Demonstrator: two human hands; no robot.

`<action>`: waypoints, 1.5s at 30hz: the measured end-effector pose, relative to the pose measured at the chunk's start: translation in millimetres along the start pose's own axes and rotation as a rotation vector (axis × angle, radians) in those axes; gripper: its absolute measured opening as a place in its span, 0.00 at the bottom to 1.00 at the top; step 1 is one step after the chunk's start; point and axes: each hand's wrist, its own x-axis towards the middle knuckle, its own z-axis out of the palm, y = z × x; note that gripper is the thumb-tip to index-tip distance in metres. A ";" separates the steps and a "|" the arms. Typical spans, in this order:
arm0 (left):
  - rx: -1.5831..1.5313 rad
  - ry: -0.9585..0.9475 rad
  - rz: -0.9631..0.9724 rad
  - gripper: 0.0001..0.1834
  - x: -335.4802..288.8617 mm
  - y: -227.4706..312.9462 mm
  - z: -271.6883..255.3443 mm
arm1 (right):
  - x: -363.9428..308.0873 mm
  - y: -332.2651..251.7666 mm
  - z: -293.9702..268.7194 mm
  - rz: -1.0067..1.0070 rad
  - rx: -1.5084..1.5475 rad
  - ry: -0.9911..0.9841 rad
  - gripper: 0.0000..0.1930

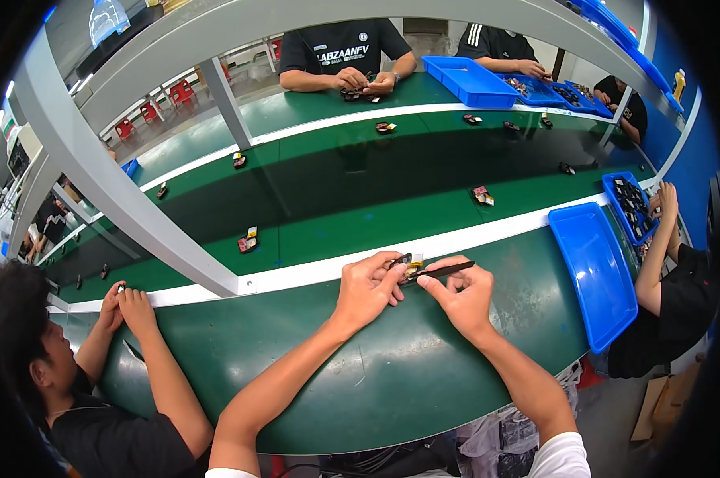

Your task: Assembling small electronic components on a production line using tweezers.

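Note:
Above the near green worktop, my left hand [366, 292] is closed on a small black electronic device. Sticking up from that device is a silver-and-yellow part [417, 260] that looks like a small battery. Black tweezers [454, 269] lie in the closed fingers of my right hand [467, 300]. Their tip reaches the device beside my left fingertips. Fingers hide most of the device, so I cannot tell whether the tweezers grip anything.
Beyond a white rail, a green conveyor belt [344, 171] carries several small devices, one [248, 240] with its battery raised. A blue tray [592, 271] stands at the right. Grey frame posts [129, 183] rise at the left. Co-workers sit on both sides and opposite.

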 end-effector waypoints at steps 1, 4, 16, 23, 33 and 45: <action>-0.001 0.000 0.000 0.12 -0.2 0.1 0.9 | 0.6 0.4 -0.1 0.000 -0.001 0.000 0.09; -0.024 -0.011 0.022 0.12 -0.8 -1.9 1.6 | 4.6 -4.0 -2.1 0.259 0.449 -0.016 0.09; 0.078 -0.031 0.128 0.12 -0.1 0.7 7.0 | 13.1 -17.2 -15.1 0.477 0.390 -0.070 0.07; 0.094 -0.015 0.144 0.12 -0.5 2.2 9.7 | 14.8 -19.2 -21.8 0.557 0.333 -0.073 0.08; -0.069 -0.076 0.018 0.13 6.5 0.3 8.3 | 12.4 -7.9 -20.4 0.442 0.388 -0.048 0.10; -0.168 -0.226 -0.105 0.16 14.2 -2.7 0.0 | 9.5 1.7 -20.8 0.084 0.260 -0.074 0.07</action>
